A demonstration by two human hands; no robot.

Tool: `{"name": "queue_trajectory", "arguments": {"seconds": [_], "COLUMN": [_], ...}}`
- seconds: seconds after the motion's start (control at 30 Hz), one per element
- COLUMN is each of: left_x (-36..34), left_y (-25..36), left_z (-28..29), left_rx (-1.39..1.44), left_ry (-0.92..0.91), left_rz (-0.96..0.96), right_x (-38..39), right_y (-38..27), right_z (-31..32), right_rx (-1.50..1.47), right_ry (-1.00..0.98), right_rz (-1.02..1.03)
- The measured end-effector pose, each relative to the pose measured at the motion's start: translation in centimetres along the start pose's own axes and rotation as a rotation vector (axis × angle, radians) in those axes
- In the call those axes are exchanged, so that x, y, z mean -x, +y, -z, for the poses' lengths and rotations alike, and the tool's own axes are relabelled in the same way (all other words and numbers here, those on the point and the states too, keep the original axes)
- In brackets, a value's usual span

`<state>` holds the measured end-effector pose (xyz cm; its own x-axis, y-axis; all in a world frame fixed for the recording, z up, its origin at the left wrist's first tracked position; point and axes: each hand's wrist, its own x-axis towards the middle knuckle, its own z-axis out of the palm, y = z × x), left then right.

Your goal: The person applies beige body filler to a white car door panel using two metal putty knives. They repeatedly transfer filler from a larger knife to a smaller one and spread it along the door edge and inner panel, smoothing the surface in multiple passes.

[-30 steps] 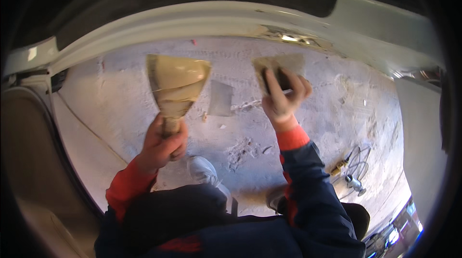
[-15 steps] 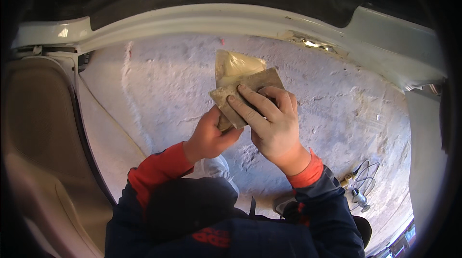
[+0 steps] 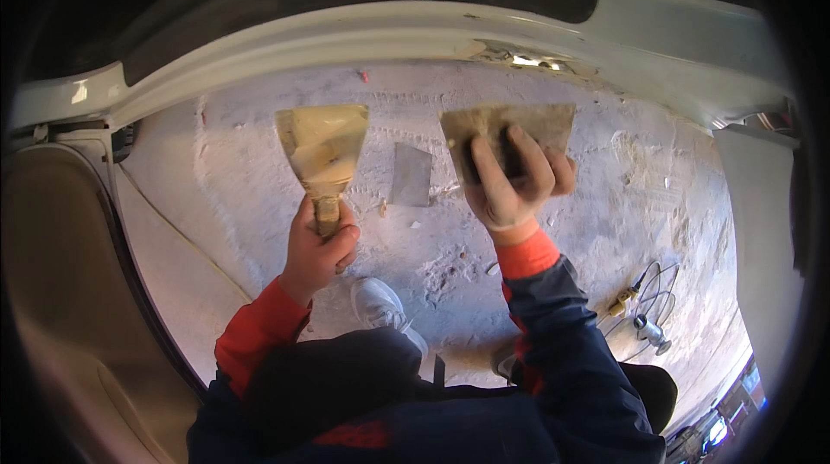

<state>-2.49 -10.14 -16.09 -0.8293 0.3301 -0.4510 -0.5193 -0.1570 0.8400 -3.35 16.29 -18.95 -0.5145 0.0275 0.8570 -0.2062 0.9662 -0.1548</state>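
Observation:
My left hand (image 3: 320, 248) is closed round the handle of a putty knife (image 3: 327, 148), blade pointing away from me. Smooth yellowish filler coats much of that blade. Level with it, my right hand (image 3: 510, 183) grips a flat metal spreader (image 3: 545, 122), fingers stretched across its face and the thumb hidden. Yellowish smears mark the spreader. The two tools are apart. Between them, farther down on the floor, lies a grey rectangular plate (image 3: 411, 175).
Across the far side runs a white car sill (image 3: 346, 27), with a damaged, bare patch (image 3: 519, 56) right of its middle. A brown door panel (image 3: 60, 248) stands at left. Rough concrete floor (image 3: 450, 274) bears a tool with a cable (image 3: 648, 330) at right.
My hands have separated: the putty knife moved left and the spreader moved right, off the filler-covered blade. The grey plate on the floor now shows between them.

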Motion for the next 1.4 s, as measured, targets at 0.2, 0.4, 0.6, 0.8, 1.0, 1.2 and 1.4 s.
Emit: {"name": "queue_trajectory", "arguments": {"seconds": [0.2,0.4,0.6,0.8,1.0,1.2,1.4], "left_x": [0.1,-0.1,-0.3,-0.2,-0.2,-0.4,-0.5], "left_y": [1.1,1.0,1.0,1.3,1.6,1.6,1.5], "left_z": [1.1,2.3,3.0,3.1,3.3,3.6,3.9], "left_rx": [0.004,0.021,0.060,0.050,0.082,0.093,0.087], "left_ry": [0.007,-0.011,-0.020,-0.010,-0.018,-0.009,-0.013], "left_rz": [0.060,0.070,0.088,0.096,0.116,0.107,0.111], "right_x": [0.1,1.1,2.6,1.9,0.3,1.3,2.3], "right_y": [0.3,1.9,2.3,1.1,-0.8,-0.6,-0.5], "right_z": [-2.9,-6.7,-7.0,-4.2,-6.0,-9.5,-6.5], "right_rx": [0.088,0.177,0.175,0.090,0.079,0.126,0.100], "right_ry": [-0.019,0.014,-0.018,-0.017,0.020,0.044,-0.106], "right_rz": [0.022,0.063,0.063,0.078,0.059,0.070,0.108]}}
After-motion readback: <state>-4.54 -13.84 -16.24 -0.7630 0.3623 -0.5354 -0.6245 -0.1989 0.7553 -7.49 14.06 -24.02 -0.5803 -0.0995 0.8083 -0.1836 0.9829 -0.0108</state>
